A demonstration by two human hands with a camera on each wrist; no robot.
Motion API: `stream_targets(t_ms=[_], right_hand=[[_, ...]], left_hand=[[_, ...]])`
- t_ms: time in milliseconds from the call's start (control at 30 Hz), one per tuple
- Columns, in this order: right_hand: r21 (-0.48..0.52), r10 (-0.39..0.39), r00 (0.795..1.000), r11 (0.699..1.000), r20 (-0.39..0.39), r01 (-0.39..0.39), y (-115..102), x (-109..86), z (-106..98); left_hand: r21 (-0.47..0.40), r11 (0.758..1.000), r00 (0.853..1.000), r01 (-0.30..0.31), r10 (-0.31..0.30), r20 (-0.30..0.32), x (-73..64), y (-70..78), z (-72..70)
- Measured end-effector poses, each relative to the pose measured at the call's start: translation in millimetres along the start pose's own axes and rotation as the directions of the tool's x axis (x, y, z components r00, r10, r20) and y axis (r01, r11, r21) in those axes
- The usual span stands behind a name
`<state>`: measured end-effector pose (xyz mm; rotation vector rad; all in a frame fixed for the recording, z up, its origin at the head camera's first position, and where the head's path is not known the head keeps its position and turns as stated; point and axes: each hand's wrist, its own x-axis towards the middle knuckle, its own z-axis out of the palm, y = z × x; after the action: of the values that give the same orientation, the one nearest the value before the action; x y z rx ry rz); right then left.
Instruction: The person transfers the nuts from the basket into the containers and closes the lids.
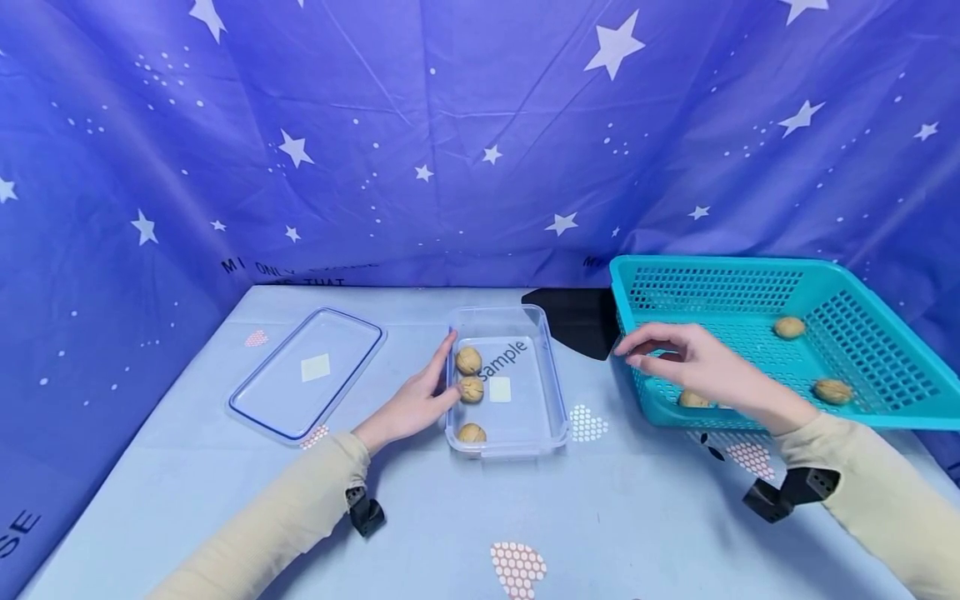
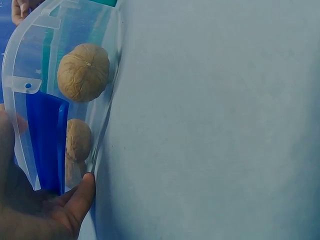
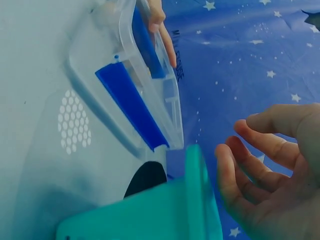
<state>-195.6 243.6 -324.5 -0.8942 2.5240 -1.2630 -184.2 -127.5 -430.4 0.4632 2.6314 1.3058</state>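
A clear lidless plastic box point(image 1: 528, 425) with blue side latches stands mid-table, with three walnuts point(image 1: 471, 389) along its left side. My left hand point(image 1: 412, 406) rests against the box's left wall, fingers stretched along it and thumb lower on the side. In the left wrist view, walnuts point(image 2: 83, 72) show through the clear wall beside that hand. Over the left rim of a teal basket point(image 1: 750, 421) hovers my right hand point(image 1: 686, 358), fingers loosely bent and nothing between them. More walnuts point(image 1: 832, 391) lie in the basket, one partly hidden under the right hand.
A clear lid with a blue seal point(image 1: 306, 375) lies flat on the table left of the box. Between box and basket, a black shape point(image 1: 577, 317) shows on the tablecloth. A blue star-patterned curtain point(image 1: 480, 150) hangs behind the table.
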Motion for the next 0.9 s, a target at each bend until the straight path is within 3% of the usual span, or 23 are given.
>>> stream_targets(t_ms=[267, 700, 900], right_hand=[[-0.023, 0.069, 0.997, 0.997, -0.026, -0.070, 9.6, -8.3, -7.0], [-0.084, 0.092, 0.993, 0.992, -0.076, -0.098, 26.8, -15.6, -15.2], [-0.101, 0.166, 0.983, 0.980, -0.079, -0.173, 39.4, -20.6, -19.4]], left_hand=[[0.005, 1.000, 1.000, 0.003, -0.003, -0.001, 0.0, -0.2, -0.3], [-0.004, 1.000, 1.000, 0.000, 0.000, 0.000, -1.6, -0.9, 0.4], [-0.003, 1.000, 1.000, 0.003, -0.003, 0.000, -1.2, 0.2, 0.0]])
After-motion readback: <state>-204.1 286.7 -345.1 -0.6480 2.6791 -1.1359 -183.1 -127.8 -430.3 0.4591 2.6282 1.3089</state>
